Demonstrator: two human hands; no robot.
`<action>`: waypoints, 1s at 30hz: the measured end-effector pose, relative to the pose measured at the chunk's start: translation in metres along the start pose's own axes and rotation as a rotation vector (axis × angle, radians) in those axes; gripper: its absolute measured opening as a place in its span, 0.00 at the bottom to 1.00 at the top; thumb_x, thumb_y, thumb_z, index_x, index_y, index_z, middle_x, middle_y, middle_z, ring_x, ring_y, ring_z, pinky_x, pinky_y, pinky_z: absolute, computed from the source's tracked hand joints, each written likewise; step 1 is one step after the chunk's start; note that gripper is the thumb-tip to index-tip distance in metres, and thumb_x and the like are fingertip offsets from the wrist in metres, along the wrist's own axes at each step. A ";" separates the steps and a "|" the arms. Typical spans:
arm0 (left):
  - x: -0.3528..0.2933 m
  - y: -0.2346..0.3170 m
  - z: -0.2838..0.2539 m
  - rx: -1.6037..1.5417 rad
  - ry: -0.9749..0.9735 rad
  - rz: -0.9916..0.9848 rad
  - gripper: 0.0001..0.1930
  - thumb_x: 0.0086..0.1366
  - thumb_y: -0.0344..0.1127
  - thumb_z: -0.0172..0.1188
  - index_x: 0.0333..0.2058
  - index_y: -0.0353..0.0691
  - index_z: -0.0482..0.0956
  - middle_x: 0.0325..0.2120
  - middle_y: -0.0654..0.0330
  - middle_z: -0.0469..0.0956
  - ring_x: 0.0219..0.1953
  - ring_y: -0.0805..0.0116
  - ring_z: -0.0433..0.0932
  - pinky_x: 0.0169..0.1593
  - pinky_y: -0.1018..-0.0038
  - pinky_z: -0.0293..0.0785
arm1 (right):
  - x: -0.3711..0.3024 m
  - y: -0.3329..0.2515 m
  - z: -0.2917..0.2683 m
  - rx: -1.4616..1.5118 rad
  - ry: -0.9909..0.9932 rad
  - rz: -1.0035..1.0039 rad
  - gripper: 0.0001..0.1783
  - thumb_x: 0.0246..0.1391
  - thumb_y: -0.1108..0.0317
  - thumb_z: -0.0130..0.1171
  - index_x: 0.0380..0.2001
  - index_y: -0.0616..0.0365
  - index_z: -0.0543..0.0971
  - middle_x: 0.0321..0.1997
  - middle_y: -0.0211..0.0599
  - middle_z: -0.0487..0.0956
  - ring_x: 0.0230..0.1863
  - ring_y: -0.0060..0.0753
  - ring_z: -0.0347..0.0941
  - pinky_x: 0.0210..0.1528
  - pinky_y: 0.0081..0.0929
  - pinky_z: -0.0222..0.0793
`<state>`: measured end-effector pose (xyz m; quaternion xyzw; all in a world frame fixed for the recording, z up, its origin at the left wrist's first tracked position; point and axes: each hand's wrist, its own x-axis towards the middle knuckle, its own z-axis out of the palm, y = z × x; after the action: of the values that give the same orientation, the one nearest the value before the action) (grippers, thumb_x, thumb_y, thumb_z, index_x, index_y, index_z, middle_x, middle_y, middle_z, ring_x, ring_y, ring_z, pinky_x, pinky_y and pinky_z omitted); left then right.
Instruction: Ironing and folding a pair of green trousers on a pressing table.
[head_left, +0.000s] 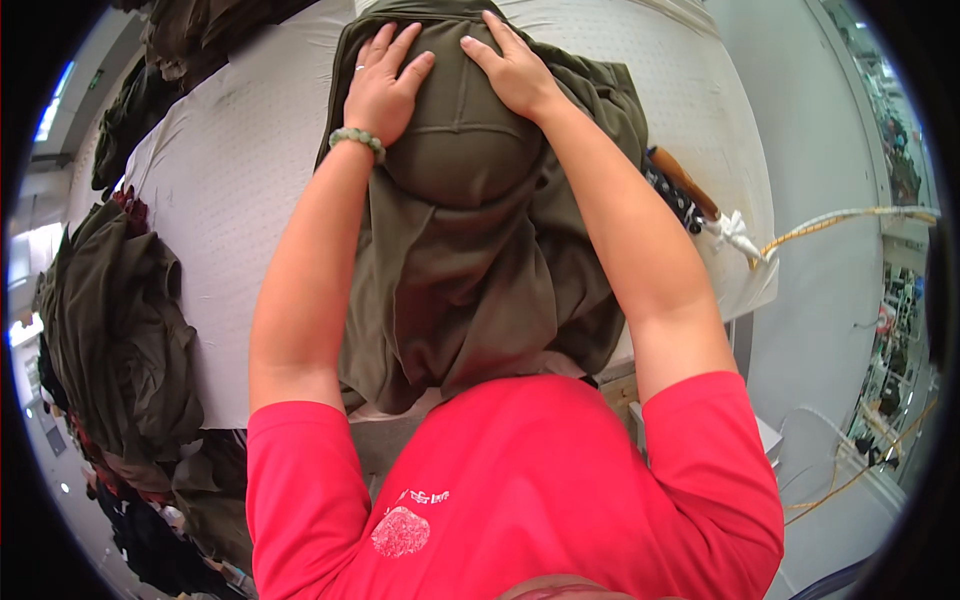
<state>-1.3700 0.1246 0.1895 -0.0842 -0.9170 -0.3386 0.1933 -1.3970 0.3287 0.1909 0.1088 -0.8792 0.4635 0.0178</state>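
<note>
The left hand [385, 92] and right hand [512, 75] lie flat, fingers spread, on a dark olive, seamed cloth garment [463, 285] draped over the white-covered table [240, 180], probably soft, limp and light, best gripped at its edges.

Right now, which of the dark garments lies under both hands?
The olive garment in the middle: left hand and right hand lie on it, while the garments at left are untouched.

"The garment [462, 235] at twelve o'clock?"
"Matt cloth — smooth where it lies taut."
"The handle [684, 182] at two?"
"Wood, smooth, faintly glossy."
"And the beaded bracelet [362, 138] at eleven?"
"Shiny — stone or plastic, I can't tell."
</note>
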 end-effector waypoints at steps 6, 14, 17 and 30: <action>-0.026 0.066 -0.015 0.239 0.241 0.288 0.20 0.71 0.37 0.60 0.58 0.36 0.79 0.61 0.50 0.76 0.68 0.46 0.68 0.70 0.59 0.65 | -0.174 0.006 -0.081 -0.152 0.210 -0.309 0.26 0.67 0.57 0.59 0.63 0.60 0.75 0.67 0.48 0.76 0.69 0.50 0.70 0.70 0.37 0.65; -0.257 0.265 0.059 -0.572 -0.595 0.302 0.24 0.59 0.23 0.66 0.57 0.34 0.77 0.57 0.46 0.77 0.63 0.40 0.73 0.63 0.54 0.73 | -0.439 0.211 -0.238 -0.615 0.446 0.500 0.29 0.68 0.53 0.56 0.64 0.60 0.74 0.69 0.53 0.72 0.71 0.54 0.66 0.72 0.42 0.62; -0.302 0.287 0.110 -0.519 -0.707 0.293 0.27 0.59 0.27 0.68 0.59 0.35 0.76 0.59 0.45 0.75 0.64 0.40 0.72 0.64 0.53 0.72 | -0.453 0.252 -0.241 -0.853 0.411 0.540 0.35 0.70 0.45 0.50 0.69 0.60 0.68 0.75 0.57 0.62 0.78 0.56 0.54 0.78 0.44 0.51; -0.320 0.289 0.194 0.113 -0.713 0.745 0.26 0.63 0.34 0.60 0.58 0.27 0.76 0.62 0.38 0.73 0.65 0.34 0.70 0.69 0.44 0.63 | -0.763 0.395 -0.137 -0.120 0.256 1.139 0.30 0.66 0.59 0.59 0.66 0.65 0.70 0.69 0.59 0.72 0.71 0.59 0.66 0.70 0.44 0.64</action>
<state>-1.0533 0.4621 0.0929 -0.5046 -0.8505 -0.1469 -0.0193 -0.7444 0.7901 -0.1527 -0.4388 -0.8148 0.3587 -0.1218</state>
